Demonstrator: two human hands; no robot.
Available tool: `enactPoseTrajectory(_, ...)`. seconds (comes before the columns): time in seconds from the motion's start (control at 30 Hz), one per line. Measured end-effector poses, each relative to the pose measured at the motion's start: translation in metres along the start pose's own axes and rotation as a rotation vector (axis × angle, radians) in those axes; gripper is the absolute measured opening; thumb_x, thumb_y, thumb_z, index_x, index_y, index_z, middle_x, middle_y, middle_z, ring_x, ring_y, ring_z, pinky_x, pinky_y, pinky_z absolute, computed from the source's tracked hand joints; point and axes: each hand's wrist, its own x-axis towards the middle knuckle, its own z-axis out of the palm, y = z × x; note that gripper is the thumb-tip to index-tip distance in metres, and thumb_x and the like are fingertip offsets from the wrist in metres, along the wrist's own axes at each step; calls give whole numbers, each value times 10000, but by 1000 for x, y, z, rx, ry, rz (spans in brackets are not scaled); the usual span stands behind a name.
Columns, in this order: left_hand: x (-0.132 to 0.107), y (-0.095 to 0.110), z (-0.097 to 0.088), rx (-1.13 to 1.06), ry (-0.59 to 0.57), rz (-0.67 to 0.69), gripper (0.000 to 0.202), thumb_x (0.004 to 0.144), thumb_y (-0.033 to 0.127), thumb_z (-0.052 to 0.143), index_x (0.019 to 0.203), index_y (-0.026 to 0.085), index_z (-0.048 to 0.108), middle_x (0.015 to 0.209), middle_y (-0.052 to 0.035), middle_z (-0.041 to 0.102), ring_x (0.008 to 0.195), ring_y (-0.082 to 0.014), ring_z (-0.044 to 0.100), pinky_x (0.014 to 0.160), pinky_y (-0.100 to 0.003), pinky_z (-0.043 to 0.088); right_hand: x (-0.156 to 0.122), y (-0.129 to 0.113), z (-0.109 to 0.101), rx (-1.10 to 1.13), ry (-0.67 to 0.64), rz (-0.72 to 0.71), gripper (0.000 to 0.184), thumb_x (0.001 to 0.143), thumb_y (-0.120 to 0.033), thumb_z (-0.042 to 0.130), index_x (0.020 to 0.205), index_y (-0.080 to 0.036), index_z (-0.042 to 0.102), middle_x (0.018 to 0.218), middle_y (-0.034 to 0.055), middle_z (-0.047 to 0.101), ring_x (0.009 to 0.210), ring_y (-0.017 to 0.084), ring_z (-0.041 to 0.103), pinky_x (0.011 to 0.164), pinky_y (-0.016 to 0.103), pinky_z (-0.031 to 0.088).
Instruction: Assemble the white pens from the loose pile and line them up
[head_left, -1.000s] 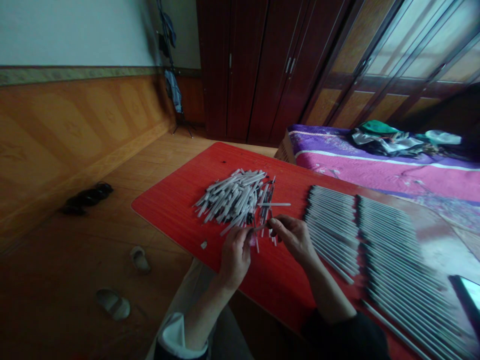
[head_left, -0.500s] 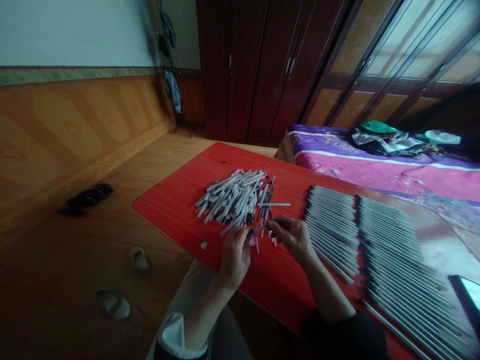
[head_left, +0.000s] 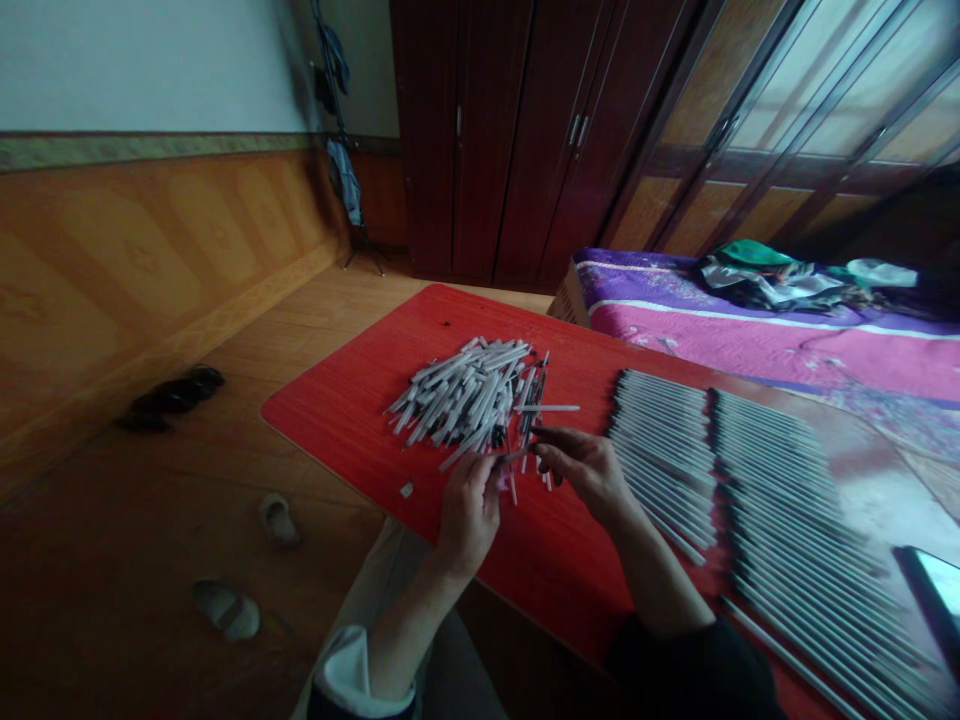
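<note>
My left hand [head_left: 470, 505] is closed in a pinch on one end of a thin pale stick [head_left: 514, 456] over the red table. From the right, my right hand [head_left: 583, 468] has its fingertips at the stick's other end, the index finger lifted a little above the thumb. How firmly these fingertips grip is hard to see. Just beyond both hands lies a heap of short white and grey sticks [head_left: 469, 390], with several darker thin sticks [head_left: 531, 395] along its right side. A single white stick [head_left: 551, 408] lies crosswise there.
On the red table [head_left: 352, 390], two rows of long pale rods with dark ends [head_left: 664, 455] [head_left: 810, 530] lie to the right. A phone [head_left: 934, 590] rests at the right edge. A small white scrap [head_left: 406, 490] sits near the front edge. Shoes [head_left: 227, 610] stand on the floor left.
My right index finger has lifted slightly away from the thumb at the stick's end. The left hand holds nearly the same place, and the heap and rows look unchanged.
</note>
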Motion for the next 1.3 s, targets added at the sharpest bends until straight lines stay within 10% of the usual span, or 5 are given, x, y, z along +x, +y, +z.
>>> enactPoseTrajectory(0.13, 0, 1, -1, -1, -13, -7, 240, 852, 92, 416, 1010, 177, 574, 950, -93, 625, 933, -206, 592, 826, -370, 479, 1, 3, -1, -58, 37, 18, 365, 682, -491, 644, 652, -128, 658, 473, 6, 569, 389, 87, 474, 355, 201, 395)
enactPoseTrajectory(0.57, -2, -3, 1, -13, 0, -9, 233, 863, 121, 405, 1026, 167, 564, 966, -105, 631, 943, -206, 591, 837, -372, 476, 2, 9, -4, -104, 29, -9, 427, 741, -471, 579, 936, -103, 670, 615, 38, 632, 464, 115, 527, 400, 220, 407)
enactPoseTrajectory(0.93, 62, 17, -8, -579, 156, -122, 153, 870, 286, 454, 951, 174, 520, 930, -67, 643, 845, -157, 609, 769, -282, 467, 4, 26, -6, -969, -33, 72, 219, 748, -256, 508, 797, -170, 703, 667, 63, 662, 636, 154, 593, 536, 221, 318)
enactPoseTrajectory(1.1, 77, 8, 15, -769, 147, -222, 159, 832, 314, 508, 911, 176, 518, 870, -46, 671, 745, -139, 615, 650, -237, 458, 10, 34, -7, -743, 38, 109, 131, 665, -196, 553, 728, -151, 659, 620, 39, 633, 585, 140, 565, 510, 216, 325)
enactPoseTrajectory(1.3, 74, -2, 18, -969, 158, -371, 217, 776, 331, 584, 899, 174, 501, 865, -44, 675, 756, -150, 633, 602, -232, 459, 15, 40, -11, 104, 157, 233, 154, 618, -270, 636, 609, -164, 525, 438, -36, 522, 354, 89, 437, 365, 206, 314)
